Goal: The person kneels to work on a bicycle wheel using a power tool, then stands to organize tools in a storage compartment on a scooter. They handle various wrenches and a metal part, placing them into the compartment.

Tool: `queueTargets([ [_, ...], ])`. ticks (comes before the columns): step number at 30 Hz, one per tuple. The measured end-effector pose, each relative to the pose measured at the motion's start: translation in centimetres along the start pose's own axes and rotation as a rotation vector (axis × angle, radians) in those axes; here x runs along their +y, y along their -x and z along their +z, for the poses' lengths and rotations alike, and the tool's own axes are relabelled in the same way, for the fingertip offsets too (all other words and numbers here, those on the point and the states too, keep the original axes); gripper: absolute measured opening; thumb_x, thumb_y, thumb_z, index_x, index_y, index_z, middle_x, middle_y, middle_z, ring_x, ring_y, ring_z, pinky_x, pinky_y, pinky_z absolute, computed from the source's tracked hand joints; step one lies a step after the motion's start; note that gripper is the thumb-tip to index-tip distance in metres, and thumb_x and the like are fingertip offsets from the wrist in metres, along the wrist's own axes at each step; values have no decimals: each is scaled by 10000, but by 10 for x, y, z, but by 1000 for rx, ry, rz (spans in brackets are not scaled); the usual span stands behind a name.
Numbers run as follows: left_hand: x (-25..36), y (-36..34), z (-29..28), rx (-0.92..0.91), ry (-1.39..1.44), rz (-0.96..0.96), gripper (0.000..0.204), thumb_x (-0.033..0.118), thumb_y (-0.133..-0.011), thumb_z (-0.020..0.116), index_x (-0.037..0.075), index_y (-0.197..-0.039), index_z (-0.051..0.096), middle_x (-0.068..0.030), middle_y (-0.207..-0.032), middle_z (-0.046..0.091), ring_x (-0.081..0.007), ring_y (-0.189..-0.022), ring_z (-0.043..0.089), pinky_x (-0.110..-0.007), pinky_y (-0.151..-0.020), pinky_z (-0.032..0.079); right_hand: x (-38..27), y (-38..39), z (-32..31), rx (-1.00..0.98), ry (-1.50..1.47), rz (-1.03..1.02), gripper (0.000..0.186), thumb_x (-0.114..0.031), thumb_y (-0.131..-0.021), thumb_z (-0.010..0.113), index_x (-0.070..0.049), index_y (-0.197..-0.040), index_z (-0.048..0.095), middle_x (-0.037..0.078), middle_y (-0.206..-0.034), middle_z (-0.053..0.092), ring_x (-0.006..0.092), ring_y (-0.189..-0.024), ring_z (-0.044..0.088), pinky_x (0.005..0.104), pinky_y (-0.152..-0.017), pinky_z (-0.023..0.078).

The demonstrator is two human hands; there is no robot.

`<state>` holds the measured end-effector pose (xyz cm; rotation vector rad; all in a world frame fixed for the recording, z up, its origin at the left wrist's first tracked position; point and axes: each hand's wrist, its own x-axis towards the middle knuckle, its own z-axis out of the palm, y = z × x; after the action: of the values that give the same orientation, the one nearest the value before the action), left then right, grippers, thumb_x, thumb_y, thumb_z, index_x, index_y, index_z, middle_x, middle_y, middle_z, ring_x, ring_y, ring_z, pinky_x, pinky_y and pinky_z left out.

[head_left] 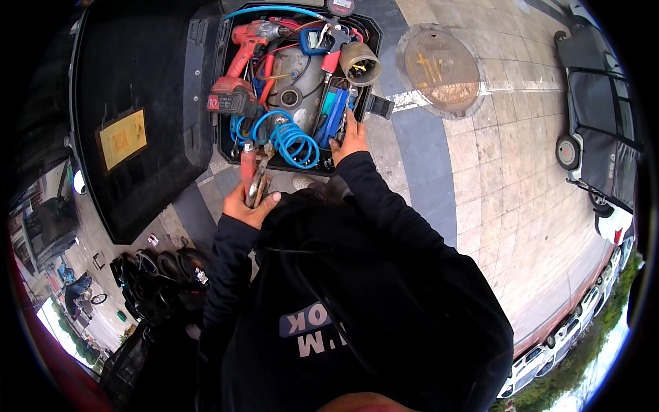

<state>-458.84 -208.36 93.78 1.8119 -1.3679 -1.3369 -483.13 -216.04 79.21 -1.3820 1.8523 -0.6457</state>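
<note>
Left hand (251,208) grips tools (248,163), right hand (352,143) half-curled, hold unclear, over toolbox (377,42) amid paving (498,172).

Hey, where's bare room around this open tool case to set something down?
Right of the right sleeve, pale paving lies bare below the manhole cover, as does the dark paving strip beside it. The tool case is crowded: red impact wrench upper left, blue coiled hose along the near edge, right hand at blue tools.

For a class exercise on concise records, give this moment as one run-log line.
left hand: holds red and metal tool | right hand: at blue tool in open black toolbox | coiled blue hose: in toolbox
</note>
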Motion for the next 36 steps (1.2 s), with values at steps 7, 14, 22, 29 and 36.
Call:
queueTargets([
  [7,-2,3,-1,32,11,50,428,231,-840,821,19,-1167,647,-15,-849,665,-82,-764,607,-258,-713,509,13,4,-11,-54,17,-64,850,-66,-789,764,-139,-1520,335,157,-1134,482,239,-809,622,382,-757,539],
  [14,-14,14,-10,142,104,6,423,222,-841,819,12,-1163,645,-20,-855,665,-87,-757,598,-262,-714,505,-105,-89,-76,256,63,-613,507,-108,-800,702,-104,-1289,566,120,-1142,579,305,-1025,627,420,-830,530],
  [22,-25,50,-14,277,112,-37,409,187,-832,820,1,-1150,644,-21,-816,637,-91,-722,578,-263,-692,495,-192,-292,-4,-36,842,-861,556,-215,-929,601,-348,-1450,460,129,-1204,663,346,-1034,674,504,-865,539],
  [29,-54,78,-15,427,244,-196,406,178,-823,827,-16,-1131,647,-35,-879,670,-104,-831,628,-280,-762,522,-232,-218,-36,-45,844,-749,424,-293,-980,513,-382,-1394,529,115,-1139,696,371,-1000,680,474,-870,553],
  [36,-59,74,-14,409,268,-159,395,170,-830,823,-16,-1129,644,-24,-875,660,-88,-783,592,-254,-727,506,-240,-228,-55,354,172,-492,417,-228,-889,647,-290,-1301,646,219,-1056,704,397,-1042,667,437,-944,525],
])
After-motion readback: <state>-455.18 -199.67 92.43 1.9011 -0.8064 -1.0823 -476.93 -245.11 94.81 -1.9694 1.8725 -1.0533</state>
